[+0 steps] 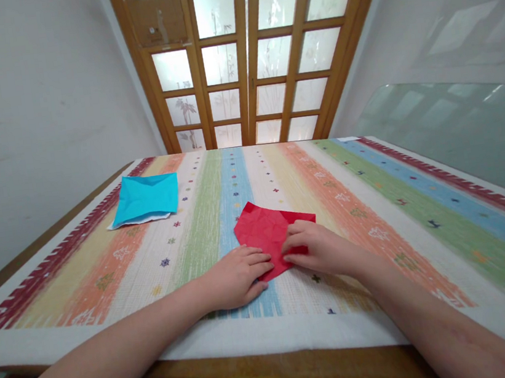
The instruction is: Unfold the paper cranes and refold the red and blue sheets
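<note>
Left hand (236, 276) lies spread flat pinning the red paper (267, 231) to the counter (376, 210), while right hand (319, 248) pinches its near edge, blue paper (144, 198) far off left.

A blue paper (144, 198) lies on the striped tablecloth (376, 210).

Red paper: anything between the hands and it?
Nothing visible. Both hands already rest on the red paper: the left hand presses its near-left edge, the right hand covers its near-right part. The blue paper lies apart, far left on the striped cloth.
</note>
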`<state>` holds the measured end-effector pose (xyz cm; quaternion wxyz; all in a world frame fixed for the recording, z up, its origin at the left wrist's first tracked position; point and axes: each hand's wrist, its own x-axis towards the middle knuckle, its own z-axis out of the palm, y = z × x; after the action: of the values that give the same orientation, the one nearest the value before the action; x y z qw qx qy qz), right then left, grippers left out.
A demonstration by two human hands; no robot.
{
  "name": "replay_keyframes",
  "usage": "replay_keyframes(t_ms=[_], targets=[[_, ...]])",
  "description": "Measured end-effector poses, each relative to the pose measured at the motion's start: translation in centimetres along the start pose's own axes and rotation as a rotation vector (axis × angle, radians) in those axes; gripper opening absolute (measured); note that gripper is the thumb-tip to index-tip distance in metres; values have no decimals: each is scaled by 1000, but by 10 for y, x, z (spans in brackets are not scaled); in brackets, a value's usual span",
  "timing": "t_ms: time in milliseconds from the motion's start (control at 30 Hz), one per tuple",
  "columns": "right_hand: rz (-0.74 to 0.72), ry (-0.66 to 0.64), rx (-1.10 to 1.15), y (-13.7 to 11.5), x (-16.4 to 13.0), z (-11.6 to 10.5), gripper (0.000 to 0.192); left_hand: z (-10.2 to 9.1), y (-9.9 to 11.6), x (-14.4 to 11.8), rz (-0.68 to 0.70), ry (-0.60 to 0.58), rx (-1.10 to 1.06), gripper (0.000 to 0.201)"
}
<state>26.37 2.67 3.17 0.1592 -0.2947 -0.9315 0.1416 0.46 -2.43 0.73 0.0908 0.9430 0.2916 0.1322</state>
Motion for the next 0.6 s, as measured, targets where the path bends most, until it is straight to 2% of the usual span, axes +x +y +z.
replay_keyframes(t_ms=[133,267,600], targets=[[-116,-113,61,-2,-2,-6,14,-2,1,1,-1,-10,-17,38],[-140,-183,66,-5,-1,-3,15,-2,1,1,4,1,-15,38],[-143,-181,-79,-21,-1,-4,17,-4,2,2,8,-9,-8,36]])
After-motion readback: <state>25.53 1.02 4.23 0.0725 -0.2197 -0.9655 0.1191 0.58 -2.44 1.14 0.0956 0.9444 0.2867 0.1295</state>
